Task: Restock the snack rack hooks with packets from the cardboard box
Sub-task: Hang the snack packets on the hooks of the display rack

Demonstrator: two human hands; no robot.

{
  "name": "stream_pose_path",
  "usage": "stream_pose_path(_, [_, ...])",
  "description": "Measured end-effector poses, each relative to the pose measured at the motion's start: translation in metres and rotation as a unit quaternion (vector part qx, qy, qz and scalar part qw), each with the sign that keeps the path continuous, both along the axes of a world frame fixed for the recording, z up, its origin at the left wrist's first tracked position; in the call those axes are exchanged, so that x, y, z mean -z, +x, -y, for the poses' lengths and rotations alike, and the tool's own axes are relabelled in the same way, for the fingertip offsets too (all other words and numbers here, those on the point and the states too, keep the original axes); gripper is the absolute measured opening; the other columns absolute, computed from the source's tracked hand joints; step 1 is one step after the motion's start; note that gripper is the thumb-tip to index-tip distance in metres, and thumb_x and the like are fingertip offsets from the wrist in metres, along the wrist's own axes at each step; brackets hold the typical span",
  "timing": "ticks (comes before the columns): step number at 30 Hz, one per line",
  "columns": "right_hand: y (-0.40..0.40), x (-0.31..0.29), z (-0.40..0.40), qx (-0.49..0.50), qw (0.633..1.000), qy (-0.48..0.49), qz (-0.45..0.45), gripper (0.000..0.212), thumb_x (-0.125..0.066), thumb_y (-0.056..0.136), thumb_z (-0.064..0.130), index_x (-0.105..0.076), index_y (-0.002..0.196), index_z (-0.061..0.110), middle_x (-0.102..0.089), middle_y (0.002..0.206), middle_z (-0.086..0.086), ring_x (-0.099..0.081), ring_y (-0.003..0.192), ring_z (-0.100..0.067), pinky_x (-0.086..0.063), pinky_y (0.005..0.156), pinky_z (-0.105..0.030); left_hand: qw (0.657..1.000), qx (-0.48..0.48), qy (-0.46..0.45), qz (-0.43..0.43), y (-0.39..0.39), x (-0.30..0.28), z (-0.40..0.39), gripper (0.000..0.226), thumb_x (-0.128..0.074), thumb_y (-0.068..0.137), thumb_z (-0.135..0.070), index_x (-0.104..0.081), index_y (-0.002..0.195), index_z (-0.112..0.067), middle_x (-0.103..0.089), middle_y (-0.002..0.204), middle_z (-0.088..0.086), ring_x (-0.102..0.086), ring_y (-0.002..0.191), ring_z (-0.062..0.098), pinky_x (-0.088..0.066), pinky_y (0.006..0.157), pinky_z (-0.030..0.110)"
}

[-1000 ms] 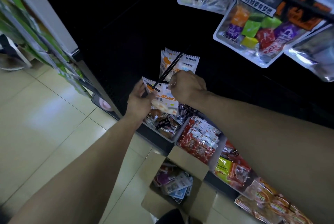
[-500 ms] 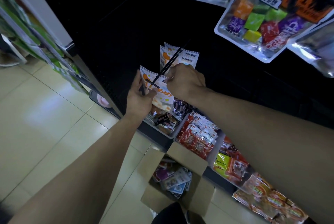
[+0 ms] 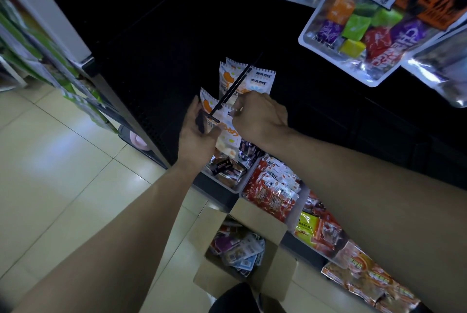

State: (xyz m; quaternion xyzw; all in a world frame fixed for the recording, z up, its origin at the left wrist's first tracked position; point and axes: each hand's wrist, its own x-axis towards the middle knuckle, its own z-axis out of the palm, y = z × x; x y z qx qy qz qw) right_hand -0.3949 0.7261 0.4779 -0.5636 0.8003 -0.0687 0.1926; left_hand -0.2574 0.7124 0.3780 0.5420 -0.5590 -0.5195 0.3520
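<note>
Head view: both hands (image 3: 260, 118) still hold packet (image 3: 227, 133) at hook (image 3: 232, 90).

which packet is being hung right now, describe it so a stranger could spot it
On the black rack panel, follow the thin black hook to its front tip. The white packet with orange print sits there, held by the left hand and right hand. Unlike the matching packets behind, it is frontmost and gripped.
</note>
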Motion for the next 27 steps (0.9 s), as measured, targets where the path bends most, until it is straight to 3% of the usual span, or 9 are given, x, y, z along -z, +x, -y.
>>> stream_pose_path(3, [-0.004,0.003,0.005,0.005,1.0,0.004,-0.015,0.024,-0.057,0.093,0.024,-0.07,0.113,0.024,-0.07,0.118,-0.001,-0.063,0.114,-0.025,-0.044,0.089,-0.03,0.999,0.029,0.023,-0.002,-0.001,0.007,0.004,0.078,-0.076,0.095,-0.017,-0.035,0.16,-0.031,-0.045,0.159,-0.012,-0.042,0.139,-0.004,-0.038,0.116,0.015])
stream_pose_path(5, [-0.011,0.004,0.014,0.011,0.999,0.006,-0.032,0.022,-0.057,0.094,0.022,-0.071,0.111,0.021,-0.071,0.113,-0.003,-0.066,0.108,-0.027,-0.051,0.09,-0.032,0.998,0.054,0.042,0.006,-0.004,0.011,0.005,0.076,-0.078,0.092,-0.022,-0.04,0.157,-0.034,-0.051,0.156,-0.007,-0.05,0.141,0.011,-0.044,0.117,0.035])
stream_pose_path(8, [-0.025,0.005,0.028,0.025,0.998,0.003,-0.058,0.02,-0.058,0.095,0.018,-0.072,0.11,0.015,-0.071,0.111,-0.009,-0.067,0.102,-0.031,-0.054,0.087,-0.035,0.989,0.107,0.056,0.088,-0.014,0.017,0.01,0.065,-0.078,0.093,-0.028,-0.049,0.151,-0.026,-0.062,0.142,0.003,-0.062,0.127,0.026,-0.051,0.103,0.034])
stream_pose_path(11, [-0.038,0.007,0.039,0.048,0.995,0.003,-0.092,0.026,-0.056,0.097,0.014,-0.069,0.12,0.016,-0.066,0.122,-0.013,-0.064,0.111,-0.035,-0.043,0.082,-0.033,0.975,0.176,0.072,0.117,-0.024,0.015,0.018,0.083,-0.075,0.095,-0.034,-0.024,0.162,-0.042,-0.051,0.153,-0.002,-0.074,0.094,0.03,-0.063,0.078,0.039])
stream_pose_path(13, [-0.045,0.008,0.045,0.057,0.992,0.0,-0.112,0.03,-0.054,0.099,0.012,-0.066,0.126,0.017,-0.064,0.126,-0.014,-0.062,0.115,-0.036,-0.042,0.083,-0.034,0.966,0.219,0.058,0.124,-0.031,0.013,0.027,0.093,-0.072,0.098,-0.032,-0.008,0.163,-0.048,-0.033,0.166,-0.006,-0.068,0.119,0.03,-0.061,0.09,0.041])
stream_pose_path(16, [-0.052,0.009,0.054,0.066,0.99,-0.009,-0.124,0.029,-0.055,0.098,0.008,-0.068,0.122,0.017,-0.065,0.124,-0.013,-0.063,0.114,-0.035,-0.046,0.085,-0.036,0.962,0.244,0.036,0.117,-0.044,0.011,0.04,0.096,-0.072,0.098,-0.024,-0.006,0.165,-0.044,-0.013,0.175,-0.008,-0.027,0.156,0.019,-0.033,0.121,0.033])
stream_pose_path(19, [-0.053,0.008,0.055,0.075,0.991,-0.01,-0.11,0.031,-0.054,0.098,0.007,-0.066,0.126,0.016,-0.062,0.127,-0.014,-0.061,0.116,-0.035,-0.047,0.091,-0.038,0.954,0.261,0.004,0.149,-0.053,0.016,0.046,0.099,-0.073,0.097,-0.016,-0.005,0.165,-0.039,-0.006,0.175,-0.012,-0.012,0.16,0.012,-0.016,0.12,0.022])
stream_pose_path(22, [-0.05,0.0,0.046,0.085,0.994,-0.019,-0.07,0.038,-0.055,0.097,0.007,-0.064,0.132,0.019,-0.061,0.133,-0.013,-0.06,0.121,-0.033,-0.047,0.095,-0.037,0.952,0.266,0.012,0.15,-0.055,0.012,0.04,0.098,-0.071,0.099,-0.015,-0.003,0.165,-0.04,-0.003,0.174,-0.016,-0.012,0.159,0.008,-0.018,0.115,0.019])
stream_pose_path(27, [-0.035,-0.012,0.015,0.119,0.974,-0.165,0.101,0.046,-0.058,0.089,0.006,-0.065,0.13,0.026,-0.065,0.131,-0.007,-0.058,0.125,-0.026,-0.048,0.106,-0.034,0.952,0.254,0.029,0.168,-0.039,0.014,0.013,0.095,-0.073,0.097,-0.024,-0.009,0.166,-0.038,-0.009,0.175,-0.011,-0.019,0.159,0.013,-0.03,0.126,0.037])
